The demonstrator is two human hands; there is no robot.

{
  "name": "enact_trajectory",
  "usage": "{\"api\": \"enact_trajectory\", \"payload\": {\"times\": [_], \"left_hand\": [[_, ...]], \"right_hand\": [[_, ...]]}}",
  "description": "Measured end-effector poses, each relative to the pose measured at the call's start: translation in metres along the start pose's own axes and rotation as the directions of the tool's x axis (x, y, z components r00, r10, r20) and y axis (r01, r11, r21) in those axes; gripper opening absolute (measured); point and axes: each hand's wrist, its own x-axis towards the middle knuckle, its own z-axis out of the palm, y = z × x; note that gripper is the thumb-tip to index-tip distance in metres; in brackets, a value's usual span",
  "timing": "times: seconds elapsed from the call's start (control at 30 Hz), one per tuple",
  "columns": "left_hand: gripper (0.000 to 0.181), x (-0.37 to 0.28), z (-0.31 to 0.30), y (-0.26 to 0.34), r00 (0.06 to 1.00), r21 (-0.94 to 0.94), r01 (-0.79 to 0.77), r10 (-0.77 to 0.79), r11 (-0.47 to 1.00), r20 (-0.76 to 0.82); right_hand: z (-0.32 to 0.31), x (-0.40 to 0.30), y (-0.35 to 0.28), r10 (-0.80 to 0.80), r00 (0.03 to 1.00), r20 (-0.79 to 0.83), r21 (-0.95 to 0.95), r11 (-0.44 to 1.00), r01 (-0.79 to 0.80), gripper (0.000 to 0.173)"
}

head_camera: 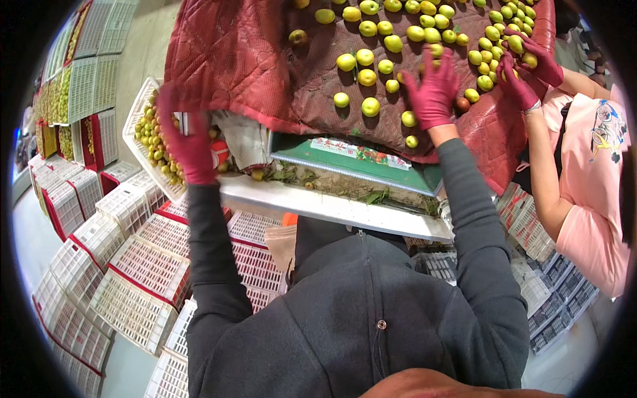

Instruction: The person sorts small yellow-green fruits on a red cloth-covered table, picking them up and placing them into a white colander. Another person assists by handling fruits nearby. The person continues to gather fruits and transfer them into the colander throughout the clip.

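Yellow-green jujube-like fruits (371, 106) lie scattered over a red quilted cover (229, 59). My right hand (436, 89), in a dark pink glove, is spread low over the cover, its fingertips at a few of these fruits; whether it grips one is hidden. My left hand (186, 137), gloved alike and blurred, hovers by the inner side of a white plastic crate (133, 119). Smaller yellow and reddish fruits (154, 137) fill that crate. I cannot tell whether the left hand holds anything. Beside it are an orange-red round object (219, 153) and a pale cloth (244, 139).
A co-worker's gloved hands (520, 74) handle fruits at the right. A green tray (343, 161) and a white ledge (333, 204) run along the near edge, with leaves (376, 197) between. Stacked white crates (134, 293) stand at the lower left; more crates (552, 293) stand lower right.
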Motion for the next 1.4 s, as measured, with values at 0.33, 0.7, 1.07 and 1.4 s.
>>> {"api": "enact_trajectory", "payload": {"times": [0.33,0.7,1.07,1.4], "left_hand": [[0.066,-0.028,0.214,0.104,0.843,-0.003,-0.241,0.211,0.97,0.494],[0.076,-0.104,0.167,0.129,0.535,-0.056,-0.372,0.264,0.927,0.802],[0.029,-0.054,0.155,0.11,0.862,-0.247,-0.184,0.277,0.951,0.424],[0.078,0.067,0.26,0.045,0.94,0.194,-0.077,0.006,0.978,0.342]], "right_hand": [[-0.043,-0.046,-0.075,-0.475,0.838,0.27,0.451,0.831,0.326,0.056],[0.007,0.065,-0.015,-0.065,0.992,-0.105,0.345,0.934,0.098,0.062],[-0.031,-0.014,-0.035,-0.32,0.94,0.119,0.363,0.895,0.259,0.072],[0.024,0.105,0.09,0.528,0.849,0.005,-0.016,0.849,-0.528,0.081]]}}
